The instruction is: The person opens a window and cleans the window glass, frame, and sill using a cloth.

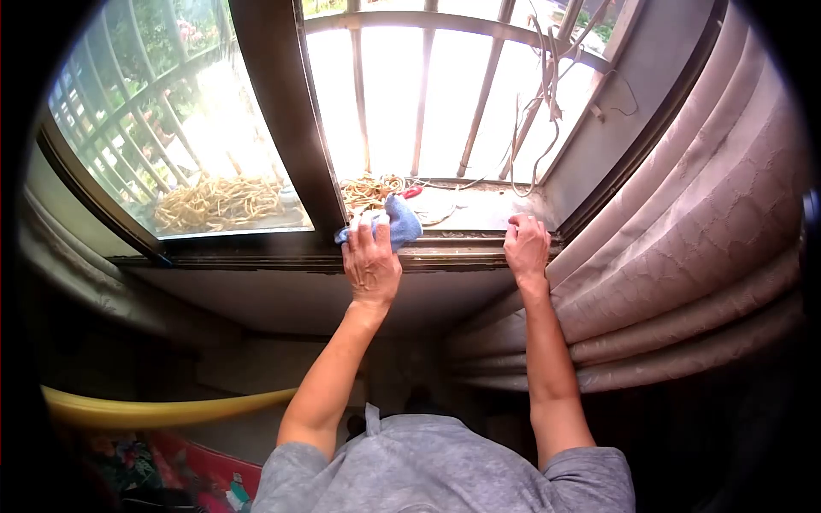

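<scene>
A blue cloth (404, 221) is bunched under the fingers of my left hand (371, 263), which grips it against the window track (453, 253) beside the dark frame post. Farther right, my right hand (526, 246) rests on the sill edge near the right corner of the opening. Its fingers are curled, and whatever they may hold is hidden. Just beyond the cloth lie dry tan strands (368, 191) and a small red object (412, 191) on the outer ledge.
A glass pane (188, 111) fills the left side, with a pile of dry strands (224, 203) behind it. Metal bars (425, 94) and hanging wires (554, 85) stand outside. Curtains (676, 248) hang at the right. A yellow curved object (162, 412) is lower left.
</scene>
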The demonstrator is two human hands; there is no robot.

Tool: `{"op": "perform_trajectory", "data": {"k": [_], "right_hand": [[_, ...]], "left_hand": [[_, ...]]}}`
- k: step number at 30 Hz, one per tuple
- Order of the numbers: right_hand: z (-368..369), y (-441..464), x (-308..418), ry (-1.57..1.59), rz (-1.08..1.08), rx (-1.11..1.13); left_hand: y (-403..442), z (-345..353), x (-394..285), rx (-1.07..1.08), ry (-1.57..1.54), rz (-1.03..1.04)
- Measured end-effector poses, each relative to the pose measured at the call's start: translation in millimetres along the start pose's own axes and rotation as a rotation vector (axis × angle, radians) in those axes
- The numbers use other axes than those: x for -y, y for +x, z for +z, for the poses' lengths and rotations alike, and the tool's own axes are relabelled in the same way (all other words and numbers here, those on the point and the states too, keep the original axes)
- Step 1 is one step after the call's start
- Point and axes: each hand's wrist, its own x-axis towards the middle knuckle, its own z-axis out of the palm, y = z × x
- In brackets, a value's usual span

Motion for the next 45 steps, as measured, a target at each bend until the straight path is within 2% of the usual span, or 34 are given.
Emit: {"op": "perform_trajectory", "data": {"k": [1, 4, 10, 14, 17, 20, 21, 22, 24, 26, 28, 30, 32, 36, 38, 40, 42, 43, 45], "right_hand": [[1, -3, -4, -0.069, 0.091, 0.098], [6, -10, -19, -0.201, 0.131, 0.109], [11, -10, -19, -0.193, 0.006, 0.137], [17, -19, 3, -0.072, -0.091, 0.128], [15, -16, 31, 0.018, -0.062, 0.164], [36, -12, 34, 0.530, -0.120, 0.176], [29, -10, 36, 0.569, -0.068, 0.155], [22, -8, 33, 0.566, -0.046, 0.142], [12, 0, 15, 0.564, -0.006, 0.116], [8, 4, -5, 0.369, -0.026, 0.130], [5, 2, -17, 0.220, -0.028, 0.276], [5, -2, -9, 0.215, -0.063, 0.263], [9, -4, 4, 0.225, -0.133, 0.237], [17, -9, 41, 0.305, -0.202, 0.210], [17, -11, 56, 0.233, -0.233, 0.225], [18, -7, 59, 0.303, -0.176, 0.243], [24, 0, 56, 0.365, -0.137, 0.301], [28, 2, 58, 0.409, -0.115, 0.311], [14, 12, 64, 0.535, 0.114, 0.409]], "left_hand": [[-13, 20, 8, 0.062, 0.125, 0.039], [-12, 32, 9, 0.237, 0.197, -0.037], [19, 35, -5, 0.342, 0.243, -0.175], [20, 58, -17, 0.346, 0.291, -0.123], [18, 66, -50, 0.318, 0.124, -0.037], [19, 74, -67, 0.398, -0.140, 0.023], [21, 78, -68, 0.435, -0.237, 0.032], [26, 74, -58, 0.381, -0.408, -0.007], [33, 54, -35, 0.282, -0.502, -0.085], [42, 31, -14, 0.208, -0.455, -0.111], [43, 13, -3, 0.253, -0.240, -0.117], [33, 21, 4, 0.380, 0.044, -0.030], [22, 42, 12, 0.280, 0.118, 0.059], [37, 51, 6, 0.477, -0.116, 0.057], [39, 62, -5, 0.492, -0.132, 0.113], [44, 69, -22, 0.550, -0.260, 0.068], [44, 80, -35, 0.512, -0.425, 0.125], [43, 84, -45, 0.542, -0.486, 0.064], [46, 89, -62, 0.605, -0.633, -0.076]]}}
